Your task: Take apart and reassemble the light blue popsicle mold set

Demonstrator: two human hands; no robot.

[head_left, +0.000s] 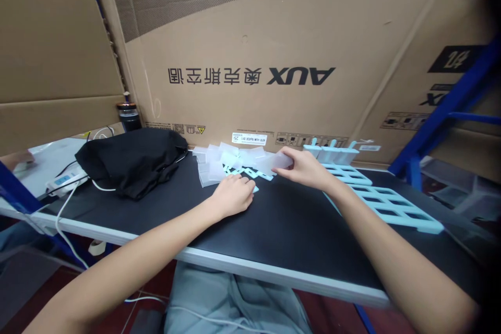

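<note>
My right hand (pixel 299 166) pinches a translucent white plastic piece (pixel 281 160) between thumb and fingers. Beside it lies a pile of similar translucent pieces (pixel 213 164), spread out on the black table mat. Small light-blue plastic parts (pixel 256 172) lie at the near side of the pile. My left hand (pixel 234 195) rests low over the mat with its fingers curled around a light-blue part, whose end (pixel 255 189) shows at the fingertips; the rest is hidden under the hand.
Light-blue slotted frames (pixel 391 202) and upright moulds (pixel 332 153) stand on the right. A black cloth (pixel 133 159), a power strip (pixel 67 180) with cables and a dark jar (pixel 129 116) are on the left. A large cardboard sheet (pixel 242 21) rises behind the table.
</note>
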